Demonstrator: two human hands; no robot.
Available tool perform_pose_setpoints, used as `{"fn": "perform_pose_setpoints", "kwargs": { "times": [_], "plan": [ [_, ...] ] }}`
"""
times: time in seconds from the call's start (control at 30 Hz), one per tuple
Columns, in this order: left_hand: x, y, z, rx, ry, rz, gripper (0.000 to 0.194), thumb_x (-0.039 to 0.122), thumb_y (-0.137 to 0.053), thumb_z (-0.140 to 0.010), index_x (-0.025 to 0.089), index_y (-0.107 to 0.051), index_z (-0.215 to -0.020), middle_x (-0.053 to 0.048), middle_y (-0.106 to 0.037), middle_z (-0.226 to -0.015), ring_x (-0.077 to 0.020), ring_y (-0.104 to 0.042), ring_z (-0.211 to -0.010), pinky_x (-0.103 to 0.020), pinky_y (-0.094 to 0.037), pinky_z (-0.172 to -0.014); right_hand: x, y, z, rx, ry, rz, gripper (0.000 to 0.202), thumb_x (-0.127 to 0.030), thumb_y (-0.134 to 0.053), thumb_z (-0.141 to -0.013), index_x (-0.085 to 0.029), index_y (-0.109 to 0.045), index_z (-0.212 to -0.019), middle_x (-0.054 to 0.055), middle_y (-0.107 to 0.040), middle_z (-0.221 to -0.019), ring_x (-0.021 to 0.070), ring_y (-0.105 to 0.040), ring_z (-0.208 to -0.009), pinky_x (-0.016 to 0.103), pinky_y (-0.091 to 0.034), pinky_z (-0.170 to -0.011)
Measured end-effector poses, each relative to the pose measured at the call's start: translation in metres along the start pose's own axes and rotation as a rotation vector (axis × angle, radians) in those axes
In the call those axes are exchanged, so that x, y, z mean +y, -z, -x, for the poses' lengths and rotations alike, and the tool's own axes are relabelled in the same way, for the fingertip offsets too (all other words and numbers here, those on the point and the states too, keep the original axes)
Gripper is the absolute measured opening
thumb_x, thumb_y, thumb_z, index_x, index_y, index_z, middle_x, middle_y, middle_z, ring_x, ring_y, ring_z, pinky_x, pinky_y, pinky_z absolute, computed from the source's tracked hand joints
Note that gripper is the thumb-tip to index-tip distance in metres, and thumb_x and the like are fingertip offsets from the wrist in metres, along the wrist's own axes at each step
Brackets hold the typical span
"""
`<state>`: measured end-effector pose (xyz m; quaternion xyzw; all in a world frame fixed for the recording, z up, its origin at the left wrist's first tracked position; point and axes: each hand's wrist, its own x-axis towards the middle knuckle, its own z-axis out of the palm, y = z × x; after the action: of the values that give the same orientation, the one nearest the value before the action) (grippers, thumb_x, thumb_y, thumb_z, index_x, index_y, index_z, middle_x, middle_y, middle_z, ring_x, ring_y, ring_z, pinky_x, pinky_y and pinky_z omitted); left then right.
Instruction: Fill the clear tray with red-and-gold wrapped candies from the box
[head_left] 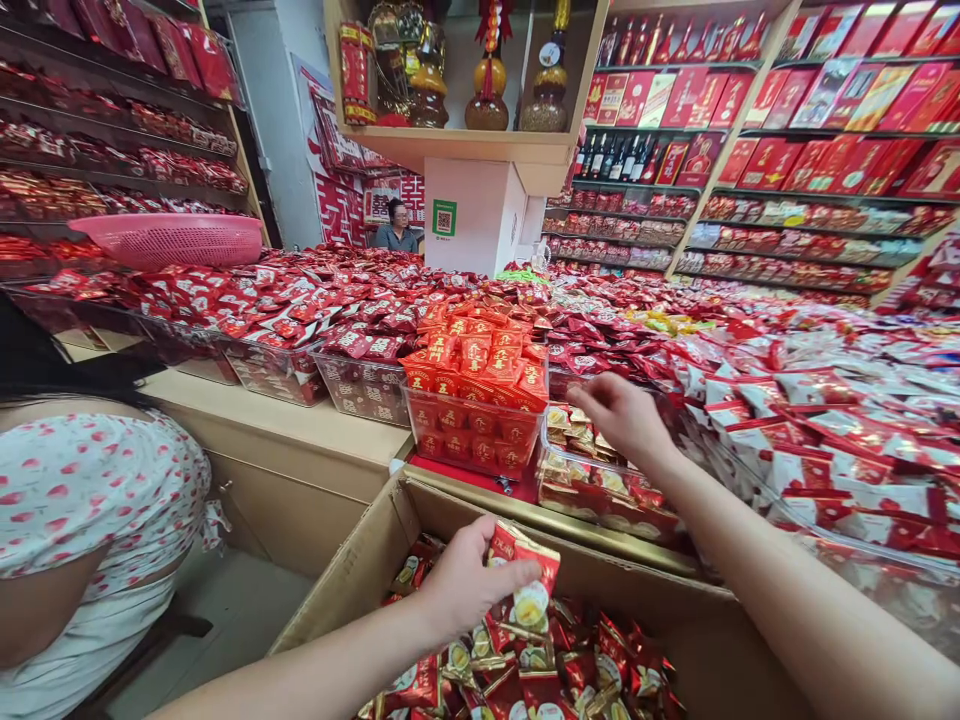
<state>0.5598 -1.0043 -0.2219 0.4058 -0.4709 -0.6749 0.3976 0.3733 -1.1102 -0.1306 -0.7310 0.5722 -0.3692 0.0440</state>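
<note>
My left hand [480, 575] is closed on red and gold snack packets [531, 570] with a yellow fruit picture. It is over an open cardboard box [337, 570] that holds many loose packets [540, 690] of the same look. Further forward, my right hand [630, 415] reaches over a clear bin [600, 490] partly filled with gold and red packets. The thumb and fingers of that hand point left and look parted, with nothing visible between them. Left of this bin stands a clear bin [480, 430] stacked with bright red packets.
Clear bins of red sweets [277, 325] line the counter [277, 435]. White and red packets [832, 430] are heaped at right. A person in a patterned top [97, 500] is close on the left; another person [396, 235] is at the back. A pink basket [176, 240] rests on sweets.
</note>
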Motion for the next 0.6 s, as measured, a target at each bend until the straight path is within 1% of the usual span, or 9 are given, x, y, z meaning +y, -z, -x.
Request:
{"fn": "perform_pose_setpoints", "kwargs": {
  "times": [0.03, 0.07, 0.13, 0.2, 0.23, 0.3, 0.43, 0.53, 0.6],
  "plan": [
    [0.003, 0.000, 0.000, 0.029, 0.000, 0.025, 0.036, 0.036, -0.066, -0.060, 0.015, -0.048, -0.084, 0.000, -0.060, -0.072, -0.0099, -0.053, -0.059, -0.021, -0.042, -0.056, -0.010, 0.005, 0.012, 0.112, 0.044, -0.088, 0.027, -0.043, -0.045, -0.074, -0.018, -0.047, -0.065, -0.001, -0.048, -0.055, 0.0092, -0.039, -0.049, 0.021, -0.031, -0.048],
    [0.006, 0.000, 0.000, 0.053, -0.002, 0.039, 0.037, 0.037, -0.066, -0.061, 0.015, -0.048, -0.085, 0.001, -0.059, -0.069, -0.0087, -0.052, -0.055, -0.020, -0.040, -0.051, -0.019, 0.009, 0.028, 0.139, 0.070, -0.150, 0.027, -0.044, -0.045, -0.074, -0.018, -0.046, -0.065, -0.002, -0.046, -0.054, 0.0091, -0.039, -0.049, 0.021, -0.032, -0.048],
    [0.010, 0.000, 0.001, 0.081, -0.010, 0.057, 0.037, 0.039, -0.064, -0.063, 0.015, -0.047, -0.085, 0.002, -0.057, -0.068, -0.0072, -0.048, -0.051, -0.017, -0.036, -0.045, -0.036, 0.007, 0.065, -0.002, 0.017, -0.224, 0.027, -0.043, -0.046, -0.074, -0.019, -0.044, -0.062, -0.002, -0.044, -0.051, 0.0091, -0.037, -0.047, 0.021, -0.031, -0.046],
    [0.012, -0.001, 0.003, 0.074, -0.026, 0.075, 0.035, 0.040, -0.061, -0.065, 0.015, -0.047, -0.085, 0.002, -0.056, -0.069, -0.0068, -0.047, -0.052, -0.017, -0.035, -0.044, -0.044, -0.004, 0.103, -0.219, -0.097, -0.364, 0.026, -0.043, -0.053, -0.070, -0.020, -0.046, -0.079, -0.001, -0.050, -0.060, 0.0099, -0.041, -0.050, 0.022, -0.033, -0.045],
    [0.012, -0.002, 0.004, 0.070, -0.030, 0.078, 0.034, 0.039, -0.061, -0.066, 0.014, -0.047, -0.084, 0.002, -0.055, -0.068, -0.0064, -0.046, -0.052, -0.017, -0.034, -0.044, -0.044, -0.012, 0.119, -0.317, -0.148, -0.462, 0.033, -0.043, -0.055, -0.069, -0.020, -0.044, -0.090, -0.001, -0.051, -0.064, 0.0105, -0.043, -0.052, 0.022, -0.034, -0.046],
    [0.012, -0.003, 0.005, 0.068, -0.031, 0.067, 0.033, 0.039, -0.060, -0.067, 0.014, -0.046, -0.084, 0.002, -0.054, -0.067, -0.0048, -0.044, -0.050, -0.016, -0.033, -0.044, -0.041, -0.028, 0.140, -0.428, -0.225, -0.621, 0.032, -0.042, -0.053, -0.070, -0.018, -0.043, -0.089, -0.001, -0.050, -0.065, 0.0109, -0.045, -0.055, 0.022, -0.037, -0.049],
    [0.010, -0.004, 0.008, -0.074, -0.016, 0.085, 0.041, 0.037, -0.063, -0.065, 0.016, -0.044, -0.095, -0.001, -0.056, -0.080, -0.0064, -0.048, -0.058, -0.016, -0.035, -0.045, -0.031, -0.037, 0.146, -0.416, -0.253, -0.738, 0.025, -0.040, -0.054, -0.071, -0.017, -0.044, -0.072, -0.001, -0.048, -0.064, 0.0102, -0.045, -0.059, 0.022, -0.038, -0.054],
    [0.008, -0.005, 0.009, -0.196, 0.017, 0.075, 0.051, 0.029, -0.069, -0.059, 0.018, -0.041, -0.100, -0.002, -0.056, -0.085, -0.0098, -0.052, -0.064, -0.017, -0.038, -0.046, -0.029, -0.032, 0.140, -0.384, -0.300, -0.856, 0.024, -0.038, -0.056, -0.070, -0.017, -0.045, -0.076, 0.000, -0.051, -0.068, 0.0111, -0.047, -0.062, 0.023, -0.040, -0.058],
    [0.008, -0.007, 0.010, -0.201, 0.052, 0.031, 0.047, 0.026, -0.069, -0.059, 0.016, -0.042, -0.097, -0.001, -0.056, -0.077, -0.0093, -0.052, -0.058, -0.016, -0.036, -0.043, -0.031, -0.029, 0.138, -0.407, -0.338, -0.965, 0.025, -0.037, -0.056, -0.071, -0.017, -0.046, -0.081, 0.002, -0.054, -0.073, 0.0125, -0.050, -0.067, 0.025, -0.042, -0.062]
  ]
}}
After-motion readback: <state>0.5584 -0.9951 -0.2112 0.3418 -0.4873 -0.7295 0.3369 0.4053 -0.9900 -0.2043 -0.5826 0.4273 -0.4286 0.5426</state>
